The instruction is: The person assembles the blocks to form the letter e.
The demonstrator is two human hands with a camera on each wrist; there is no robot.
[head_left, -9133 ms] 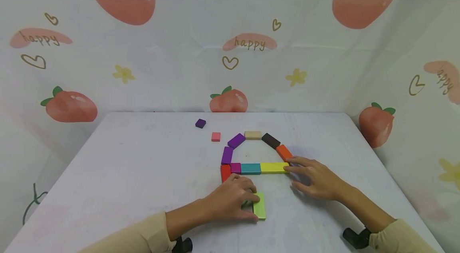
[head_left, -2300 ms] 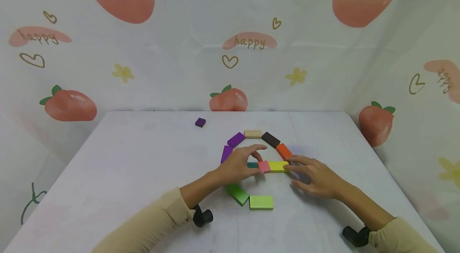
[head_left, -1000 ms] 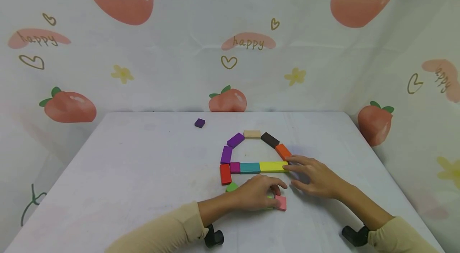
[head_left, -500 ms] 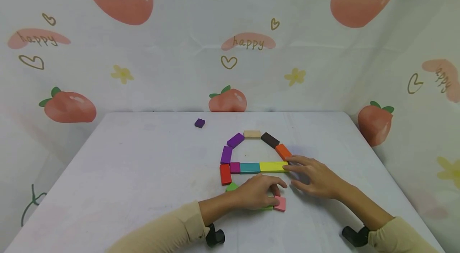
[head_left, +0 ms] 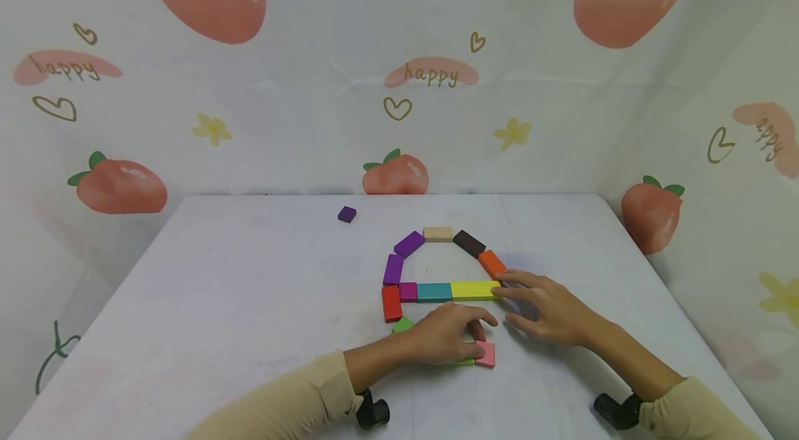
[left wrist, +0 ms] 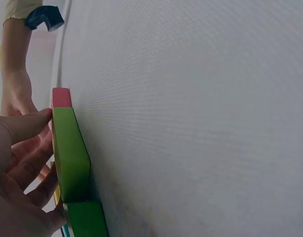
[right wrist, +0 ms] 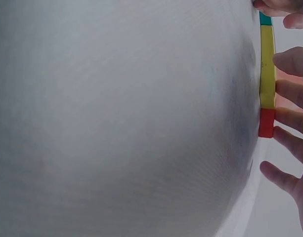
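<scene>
In the head view, my left hand (head_left: 444, 336) pinches a small pink block (head_left: 485, 354) that sits against the right end of a light green block (head_left: 463, 362). Its thumb lies along the top edge in the left wrist view, partly hiding how the fingers meet the pink block. A green block (head_left: 403, 324) is mostly covered by the hand. My right hand (head_left: 549, 308) rests with extended fingers touching the yellow block (head_left: 474, 290) and the orange block (head_left: 492, 264). Teal (head_left: 433, 292) and magenta (head_left: 408, 292) blocks continue the yellow row leftward, reaching a red block (head_left: 392, 303).
Two purple blocks (head_left: 393, 269), a beige block (head_left: 438, 234) and a dark brown block (head_left: 469, 243) form an arch above the row. One loose dark purple block (head_left: 347, 214) lies near the back of the white table (head_left: 250, 301).
The pink block came from behind the arch to the light green block's right end, and has since edged slightly left. The light green block was turned lengthwise. My right hand stays put.
</scene>
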